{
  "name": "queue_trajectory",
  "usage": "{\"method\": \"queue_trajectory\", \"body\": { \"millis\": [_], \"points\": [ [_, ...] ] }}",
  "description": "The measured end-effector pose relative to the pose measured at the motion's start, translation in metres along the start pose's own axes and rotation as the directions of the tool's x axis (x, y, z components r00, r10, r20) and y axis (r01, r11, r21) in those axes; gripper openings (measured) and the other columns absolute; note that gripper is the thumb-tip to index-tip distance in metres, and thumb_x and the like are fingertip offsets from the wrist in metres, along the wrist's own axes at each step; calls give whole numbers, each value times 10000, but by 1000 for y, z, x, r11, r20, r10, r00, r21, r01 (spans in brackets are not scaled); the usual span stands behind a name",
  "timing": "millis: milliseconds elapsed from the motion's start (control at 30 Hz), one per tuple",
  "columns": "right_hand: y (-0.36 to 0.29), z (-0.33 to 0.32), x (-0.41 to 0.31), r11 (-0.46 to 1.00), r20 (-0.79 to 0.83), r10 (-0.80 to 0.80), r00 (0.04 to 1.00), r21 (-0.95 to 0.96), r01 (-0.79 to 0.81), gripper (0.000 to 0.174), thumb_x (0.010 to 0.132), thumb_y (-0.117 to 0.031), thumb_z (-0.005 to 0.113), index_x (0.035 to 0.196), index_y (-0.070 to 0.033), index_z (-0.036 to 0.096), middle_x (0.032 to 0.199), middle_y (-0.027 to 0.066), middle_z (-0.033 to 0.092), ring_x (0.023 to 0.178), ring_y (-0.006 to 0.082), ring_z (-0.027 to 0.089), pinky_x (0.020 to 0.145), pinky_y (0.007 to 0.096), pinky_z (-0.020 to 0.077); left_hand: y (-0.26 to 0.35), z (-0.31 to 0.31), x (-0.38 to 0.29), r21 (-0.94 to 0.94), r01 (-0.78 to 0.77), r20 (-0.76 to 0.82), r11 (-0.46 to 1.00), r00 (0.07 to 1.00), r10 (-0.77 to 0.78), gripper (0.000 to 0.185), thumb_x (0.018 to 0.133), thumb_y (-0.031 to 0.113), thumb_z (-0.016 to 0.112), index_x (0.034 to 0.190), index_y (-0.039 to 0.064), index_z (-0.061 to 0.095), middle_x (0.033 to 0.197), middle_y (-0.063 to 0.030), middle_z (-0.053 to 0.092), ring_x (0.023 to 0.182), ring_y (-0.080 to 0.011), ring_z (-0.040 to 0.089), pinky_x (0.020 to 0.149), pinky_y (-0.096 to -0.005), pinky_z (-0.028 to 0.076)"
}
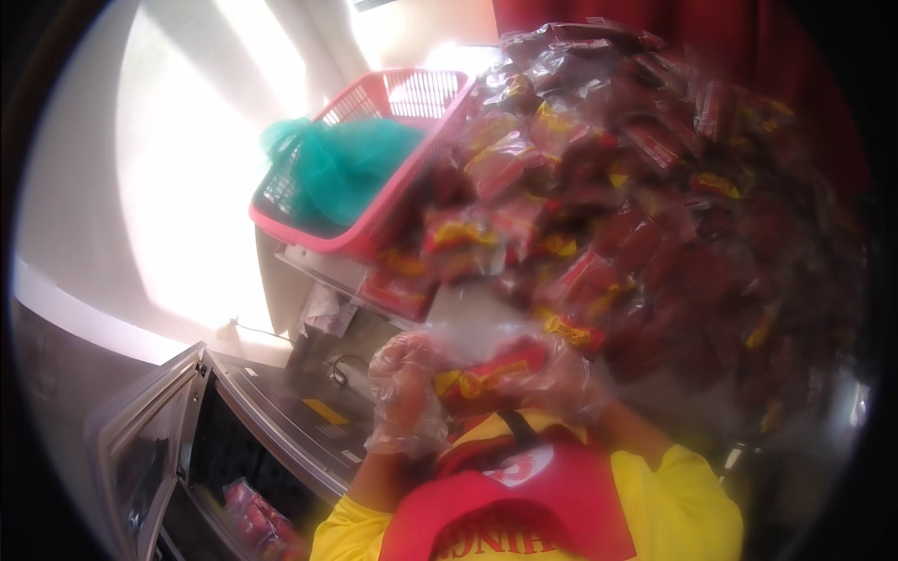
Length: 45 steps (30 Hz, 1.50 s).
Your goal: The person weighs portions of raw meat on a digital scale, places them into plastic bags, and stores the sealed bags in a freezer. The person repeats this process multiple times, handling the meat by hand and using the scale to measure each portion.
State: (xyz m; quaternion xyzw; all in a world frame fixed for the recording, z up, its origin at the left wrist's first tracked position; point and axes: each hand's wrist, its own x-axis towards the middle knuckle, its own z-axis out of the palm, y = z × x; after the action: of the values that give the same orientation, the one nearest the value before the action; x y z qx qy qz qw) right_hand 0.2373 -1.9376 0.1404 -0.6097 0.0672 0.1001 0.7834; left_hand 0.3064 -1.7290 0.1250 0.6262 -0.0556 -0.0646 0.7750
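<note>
Clear plastic gloves cover both of my hands. Between them, close to my chest, is a clear bag with a red and yellow label [484, 379]. My left hand [405, 393] grips one end of it with curled fingers. At the other end my right hand [558, 375] has hold of the bag, its fingers partly blurred. Just beyond the hands lies a large heap of similar clear bags [631, 231] with dark red contents and red and yellow labels. A small red and yellow packet [575, 333] is at the heap's near edge, beside my right hand.
A pink plastic basket [365, 242] holding green mesh cloth [351, 165] stands left of the heap. At lower left, a chamber vacuum sealer [280, 407] has its clear lid [144, 449] raised, with a filled bag [259, 515] inside. Crumpled white material [326, 312] lies behind it.
</note>
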Motion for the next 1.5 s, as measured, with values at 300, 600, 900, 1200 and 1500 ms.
{"method": "queue_trajectory", "body": {
  "millis": [300, 600, 900, 1200, 1500],
  "points": [
    [-25, -29, 9, 955, -69, 194, 979, 240, -173, 452, 803, -58, 816, 1198, 0, 604, 1068, 87, 687, 960, 133, 671, 859, 277, 562, -43, 16, 29, -145, 233, 100, 962, 970, -220, 330, 961, 347, 636, 1002, 20, 662, 970, -110, 705, 878, -181, 680, 818, -332, 557],
    [-15, -45, 55, 974, -127, 134, 983, 200, -107, 139, 926, -122, 700, 1034, -35, 694, 893, 11, 676, 797, 54, 617, 662, 203, 505, -55, 53, 42, 17, 123, -67, 992, 990, -121, 154, 969, 160, 587, 1008, 40, 674, 979, -48, 683, 897, -138, 650, 764, -293, 523],
    [-149, -125, 143, 980, -660, -183, 729, -62, 190, 366, 965, -309, 565, 1232, -70, 639, 1155, 109, 639, 1000, 206, 610, 916, 318, 486, -23, 3, 90, -339, -76, -311, 938, 950, -36, 194, 984, 213, 608, 1099, 57, 604, 959, -78, 674, 782, -175, 658, 647, -272, 556],
    [-34, -102, 45, 985, -179, 94, 979, 156, -66, 135, 941, -166, 652, 959, -33, 636, 788, 47, 627, 680, 127, 621, 591, 288, 557, -121, -10, 25, 282, 215, 49, 935, 970, -238, 240, 938, 171, 635, 1121, 16, 648, 942, -82, 698, 788, -176, 662, 731, -291, 536],
    [39, -90, -37, 889, -475, 278, 835, -203, -411, 470, 856, -381, 744, 1050, 41, 669, 931, 113, 698, 895, 149, 648, 795, 297, 504, -123, 64, 63, 691, -122, 378, 712, 901, -213, 299, 949, 260, 605, 1110, 14, 657, 1013, -190, 690, 905, -332, 660, 800, -415, 509]
  ]
}}
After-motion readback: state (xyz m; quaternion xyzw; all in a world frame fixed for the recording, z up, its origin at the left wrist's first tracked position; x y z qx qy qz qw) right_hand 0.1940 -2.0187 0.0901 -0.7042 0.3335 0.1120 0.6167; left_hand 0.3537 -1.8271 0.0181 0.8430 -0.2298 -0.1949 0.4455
